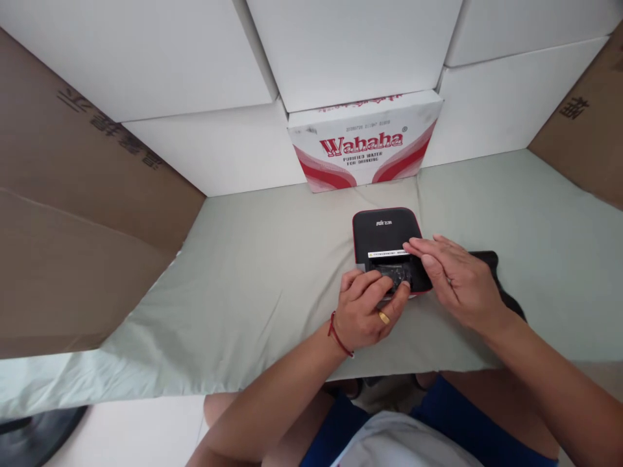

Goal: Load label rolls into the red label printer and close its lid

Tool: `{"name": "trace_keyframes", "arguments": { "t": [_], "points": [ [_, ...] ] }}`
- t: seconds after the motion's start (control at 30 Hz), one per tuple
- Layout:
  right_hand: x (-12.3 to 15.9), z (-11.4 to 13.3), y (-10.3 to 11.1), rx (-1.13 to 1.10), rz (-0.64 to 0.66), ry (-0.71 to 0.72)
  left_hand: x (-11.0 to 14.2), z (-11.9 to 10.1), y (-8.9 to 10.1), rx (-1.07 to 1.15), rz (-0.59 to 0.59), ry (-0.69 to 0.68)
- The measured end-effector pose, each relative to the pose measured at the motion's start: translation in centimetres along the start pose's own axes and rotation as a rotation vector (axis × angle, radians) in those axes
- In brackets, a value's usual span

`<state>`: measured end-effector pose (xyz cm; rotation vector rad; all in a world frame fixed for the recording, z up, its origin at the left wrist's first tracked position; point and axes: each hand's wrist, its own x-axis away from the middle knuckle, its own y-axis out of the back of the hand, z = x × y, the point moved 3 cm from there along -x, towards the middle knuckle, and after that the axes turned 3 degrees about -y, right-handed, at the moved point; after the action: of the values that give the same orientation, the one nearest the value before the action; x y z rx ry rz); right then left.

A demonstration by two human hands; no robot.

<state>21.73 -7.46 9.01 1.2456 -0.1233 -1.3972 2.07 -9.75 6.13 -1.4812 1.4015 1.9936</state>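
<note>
The person is wearing royal-blue cloth shorts (pixel 335 431) that are covering both upper thighs, and a loose, pale grey-white fabric top (pixel 399 441) that is creasing softly over the lap. A thin, braided-looking red cord bracelet (pixel 333 329) is circling the wrist of the left hand (pixel 364 305), and a shiny, gold-coloured ring (pixel 383 317) with a broad face is gleaming on that hand. Both forearms are showing bare.

Left hand (pixel 370 305) and right hand (pixel 460 279) meet over a black device (pixel 387 235) on a cloth-covered tabletop (pixel 272 259).
The left, with a gold ring (pixel 384 317) and red cord (pixel 333 326), bends its fingers at the device's near end; the right extends fingertips beside a white label (pixel 387 253). Behind, a Wahaha box (pixel 363 170) stands before white boxes (pixel 350 52).
</note>
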Motion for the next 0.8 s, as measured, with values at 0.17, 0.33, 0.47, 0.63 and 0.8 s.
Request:
{"name": "trace_keyframes", "arguments": {
  "t": [0.17, 0.33, 0.47, 0.63, 0.8],
  "points": [
    [0.6, -0.4, -0.8, -0.004, -0.027, -0.028, 0.0, 0.1, -0.2, -0.015, -0.016, 0.019],
    [0.6, -0.7, -1.4, -0.107, -0.022, -0.027, 0.3, 0.5, -0.1, 0.070, -0.007, 0.019],
    [0.8, 0.0, -1.9, -0.103, 0.004, 0.077, 1.1, 1.6, 0.4, 0.269, -0.114, 0.163],
    [1.6, 0.0, -2.0, -0.181, -0.048, 0.094, 2.8, 5.3, -0.4, 0.502, -0.217, 0.623],
    [1.8, -0.4, -1.5, -0.256, -0.139, 0.114, 3.7, 7.9, -3.0, 0.980, -0.126, 0.881]
  ]
}}
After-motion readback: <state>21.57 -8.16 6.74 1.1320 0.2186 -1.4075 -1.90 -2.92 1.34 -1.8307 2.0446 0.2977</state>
